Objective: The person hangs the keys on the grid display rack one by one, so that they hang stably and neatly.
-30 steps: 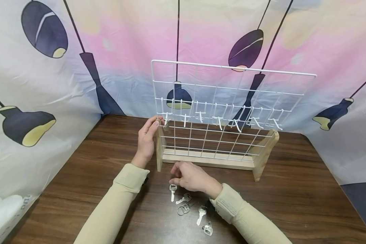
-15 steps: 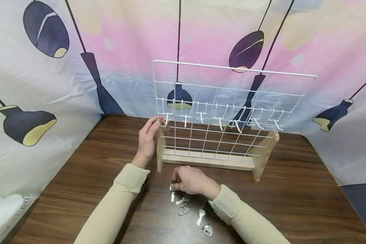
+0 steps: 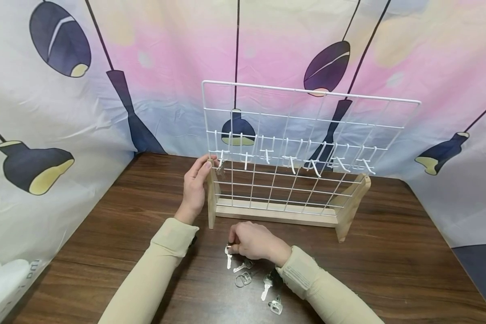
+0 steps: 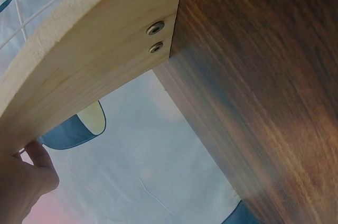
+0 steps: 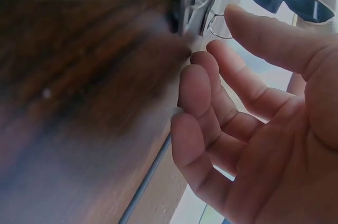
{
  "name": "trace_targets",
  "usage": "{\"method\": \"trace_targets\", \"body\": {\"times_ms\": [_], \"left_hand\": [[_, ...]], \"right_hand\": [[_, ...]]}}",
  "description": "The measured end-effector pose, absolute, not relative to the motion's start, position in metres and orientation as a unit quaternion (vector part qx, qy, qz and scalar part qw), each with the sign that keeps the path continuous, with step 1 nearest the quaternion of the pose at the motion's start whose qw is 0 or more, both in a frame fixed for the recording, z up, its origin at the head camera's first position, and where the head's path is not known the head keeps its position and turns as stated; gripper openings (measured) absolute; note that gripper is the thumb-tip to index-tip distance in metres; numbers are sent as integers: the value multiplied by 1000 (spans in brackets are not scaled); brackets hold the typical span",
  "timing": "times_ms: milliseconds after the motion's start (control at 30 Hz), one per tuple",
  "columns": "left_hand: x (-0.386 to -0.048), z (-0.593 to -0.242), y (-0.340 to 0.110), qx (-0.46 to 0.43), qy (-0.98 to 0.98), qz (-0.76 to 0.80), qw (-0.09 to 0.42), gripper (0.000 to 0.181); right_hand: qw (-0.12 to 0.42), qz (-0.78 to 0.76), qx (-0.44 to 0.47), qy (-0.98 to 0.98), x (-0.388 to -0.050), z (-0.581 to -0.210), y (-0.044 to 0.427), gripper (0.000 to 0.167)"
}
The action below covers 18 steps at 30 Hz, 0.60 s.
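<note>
One key [image 3: 220, 168] looks hung, five on the table [image 3: 117, 211]: early stage, I'd judge.
Hung one's at the leftmost hook [image 3: 221, 155] of the rack [image 3: 275, 216]. Left hand [image 3: 194, 186] pinches the wooden side [image 3: 211, 198]. Right hand [image 3: 254, 240]: thumb at the far table key [image 3: 228, 261]; can't tell if grip's pinching. Four other keys [image 3: 266, 288] lie nearer the person.

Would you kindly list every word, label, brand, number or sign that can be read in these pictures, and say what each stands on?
No text can be read with certainty.
White object at the lower left: slanted dark letters, too unclear to quote.
Right sleeve's cuff: faint lines, perhaps print, too small to read.
Keys: any markings are too small to tell.
</note>
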<state>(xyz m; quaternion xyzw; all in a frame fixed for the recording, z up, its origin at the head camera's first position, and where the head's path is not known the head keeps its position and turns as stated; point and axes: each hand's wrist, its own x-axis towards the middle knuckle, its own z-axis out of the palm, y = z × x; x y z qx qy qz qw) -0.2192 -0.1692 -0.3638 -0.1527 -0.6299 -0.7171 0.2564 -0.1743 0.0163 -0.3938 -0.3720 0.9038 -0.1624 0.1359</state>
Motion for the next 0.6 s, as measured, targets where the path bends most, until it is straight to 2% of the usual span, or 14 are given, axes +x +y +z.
{"method": "trace_targets", "body": {"times_ms": [600], "left_hand": [[-220,-364,-170,-153,-630,-717,255,39]], "right_hand": [[148,-158,-378,900,-172,-394,15,22]]}}
